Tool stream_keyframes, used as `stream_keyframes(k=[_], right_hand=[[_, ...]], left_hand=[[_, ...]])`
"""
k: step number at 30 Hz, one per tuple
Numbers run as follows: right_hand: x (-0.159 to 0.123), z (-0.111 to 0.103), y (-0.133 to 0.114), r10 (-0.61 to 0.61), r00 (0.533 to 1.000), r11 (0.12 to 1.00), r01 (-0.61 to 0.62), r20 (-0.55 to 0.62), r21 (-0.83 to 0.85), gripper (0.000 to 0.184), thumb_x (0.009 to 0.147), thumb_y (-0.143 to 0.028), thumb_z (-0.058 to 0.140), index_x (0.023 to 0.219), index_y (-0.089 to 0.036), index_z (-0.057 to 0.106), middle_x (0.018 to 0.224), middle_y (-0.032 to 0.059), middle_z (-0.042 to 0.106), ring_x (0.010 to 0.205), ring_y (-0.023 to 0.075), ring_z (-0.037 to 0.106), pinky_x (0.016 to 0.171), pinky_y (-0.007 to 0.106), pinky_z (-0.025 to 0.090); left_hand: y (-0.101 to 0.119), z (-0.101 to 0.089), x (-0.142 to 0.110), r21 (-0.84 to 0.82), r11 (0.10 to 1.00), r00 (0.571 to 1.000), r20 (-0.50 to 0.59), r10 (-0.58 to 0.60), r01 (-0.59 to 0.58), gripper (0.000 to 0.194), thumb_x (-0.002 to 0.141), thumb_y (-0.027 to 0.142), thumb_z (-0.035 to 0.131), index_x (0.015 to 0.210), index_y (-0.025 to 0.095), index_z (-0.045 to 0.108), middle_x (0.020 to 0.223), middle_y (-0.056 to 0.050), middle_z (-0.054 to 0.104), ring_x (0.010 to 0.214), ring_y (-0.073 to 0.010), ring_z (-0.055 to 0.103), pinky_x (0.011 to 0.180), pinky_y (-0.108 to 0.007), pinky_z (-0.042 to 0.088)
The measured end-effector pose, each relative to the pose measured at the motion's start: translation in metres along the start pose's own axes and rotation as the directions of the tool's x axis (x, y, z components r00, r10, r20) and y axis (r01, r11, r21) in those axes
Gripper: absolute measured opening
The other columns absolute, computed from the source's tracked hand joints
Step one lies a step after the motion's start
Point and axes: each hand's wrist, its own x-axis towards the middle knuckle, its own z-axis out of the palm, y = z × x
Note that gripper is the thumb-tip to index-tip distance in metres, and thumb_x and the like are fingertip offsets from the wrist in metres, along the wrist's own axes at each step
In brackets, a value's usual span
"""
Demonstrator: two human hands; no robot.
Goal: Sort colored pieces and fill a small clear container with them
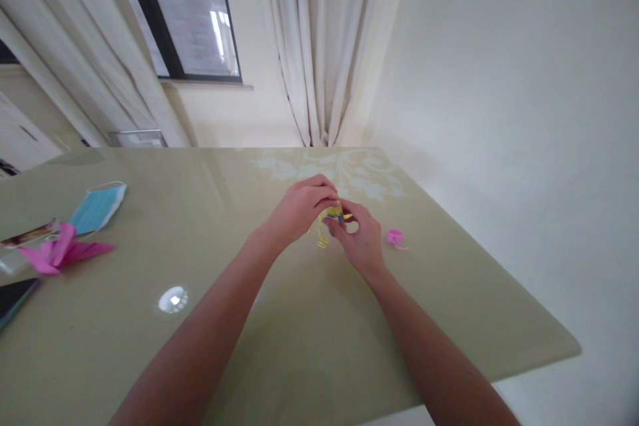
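Above the middle of the table, my left hand (308, 204) and my right hand (363, 234) meet with bent, closed fingers. Both pinch a small yellow piece (338, 209) with a dark bluish patch, and the fingers cover most of it. My left hand grips its top, while my right hand holds the side and bottom. Curly yellow yarn (322, 239) hangs down from it between the hands. To the right of my right hand lies a small pink ring-shaped piece (395, 236) with a loose pink tail, touched by neither hand.
On the left of the glossy table (309, 339) lie a blue face mask (97, 208), a pink folded paper shape (62, 251) and a dark flat device (14, 296). A white wall (524, 113) runs along the right side. Curtains (322, 46) hang beyond the far edge.
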Motion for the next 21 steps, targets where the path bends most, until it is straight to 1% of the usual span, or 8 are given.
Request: stream_keyframes(k=[3, 6, 8, 11, 15, 18, 21], right_hand=[[0.0001, 0.001, 0.0007, -0.001, 1.0, 1.0, 0.001, -0.011, 0.021, 0.038, 0.086, -0.043, 0.079, 0.12, -0.026, 0.074, 0.108, 0.0075, 0.077, 0.097, 0.0264, 0.069, 0.086, 0.041, 0.059], [0.0006, 0.0022, 0.0012, 0.006, 1.0, 0.998, -0.005, -0.025, 0.064, 0.037, 0.085, -0.04, 0.08, 0.119, -0.025, 0.074, 0.106, 0.007, 0.077, 0.093, 0.0244, 0.07, 0.082, 0.039, 0.059], [0.0011, 0.0026, 0.0012, 0.017, 0.999, 0.996, -0.014, -0.029, 0.091, 0.037, 0.085, -0.038, 0.08, 0.119, -0.023, 0.075, 0.105, 0.0067, 0.077, 0.091, 0.0233, 0.07, 0.081, 0.037, 0.059], [0.0017, 0.0027, 0.0013, 0.038, 0.999, 0.993, -0.034, -0.035, 0.116, 0.036, 0.084, -0.036, 0.081, 0.117, -0.022, 0.075, 0.102, 0.0064, 0.077, 0.09, 0.0227, 0.07, 0.08, 0.036, 0.058], [0.0012, 0.0034, 0.0026, 0.046, 0.999, 0.989, -0.042, -0.026, 0.142, 0.038, 0.083, -0.036, 0.082, 0.118, -0.023, 0.076, 0.103, 0.0061, 0.077, 0.091, 0.0226, 0.071, 0.08, 0.036, 0.059], [0.0003, 0.0044, 0.0036, 0.037, 0.999, 0.989, -0.034, -0.016, 0.146, 0.039, 0.083, -0.037, 0.082, 0.12, -0.024, 0.075, 0.106, 0.0064, 0.078, 0.092, 0.0226, 0.071, 0.081, 0.036, 0.059], [-0.0004, 0.0048, 0.0041, 0.027, 1.0, 0.992, -0.026, -0.007, 0.123, 0.038, 0.083, -0.038, 0.082, 0.119, -0.025, 0.076, 0.105, 0.0064, 0.078, 0.091, 0.0229, 0.071, 0.081, 0.037, 0.059]], left_hand=[[-0.003, 0.0005, -0.0013, 0.097, 0.995, 0.999, 0.012, 0.036, -0.037, 0.02, 0.101, 0.021, 0.06, 0.096, 0.021, 0.079, 0.107, -0.006, 0.074, 0.103, -0.0203, 0.066, 0.095, -0.034, 0.053], [-0.0054, 0.0, -0.0016, 0.156, 0.987, 0.999, 0.027, 0.03, -0.034, 0.021, 0.101, 0.022, 0.059, 0.101, 0.021, 0.08, 0.115, -0.007, 0.074, 0.108, -0.0226, 0.065, 0.099, -0.038, 0.053], [-0.0057, -0.0007, -0.0011, 0.132, 0.991, 0.999, 0.053, 0.008, -0.015, 0.023, 0.103, 0.021, 0.056, 0.105, 0.021, 0.079, 0.118, -0.007, 0.075, 0.11, -0.0227, 0.067, 0.1, -0.038, 0.053], [-0.0044, -0.0018, 0.0001, 0.07, 0.997, 0.996, 0.082, -0.033, 0.027, 0.024, 0.103, 0.02, 0.055, 0.103, 0.019, 0.078, 0.111, -0.007, 0.078, 0.106, -0.0217, 0.07, 0.098, -0.036, 0.054], [-0.003, -0.003, 0.001, 0.046, 0.996, 0.995, 0.059, -0.085, 0.082, 0.017, 0.1, 0.021, 0.06, 0.1, 0.02, 0.077, 0.1, -0.004, 0.079, 0.099, -0.0208, 0.071, 0.093, -0.034, 0.054], [-0.004, -0.0032, 0.0012, -0.011, 0.991, 0.991, 0.041, -0.13, 0.131, 0.015, 0.098, 0.02, 0.063, 0.105, 0.02, 0.076, 0.102, -0.003, 0.079, 0.094, -0.0186, 0.072, 0.087, -0.031, 0.055], [-0.0051, -0.0035, 0.0019, -0.022, 0.99, 0.988, 0.06, -0.139, 0.141, 0.014, 0.097, 0.018, 0.064, 0.097, 0.019, 0.078, 0.096, -0.003, 0.077, 0.091, -0.0175, 0.071, 0.084, -0.029, 0.054]])
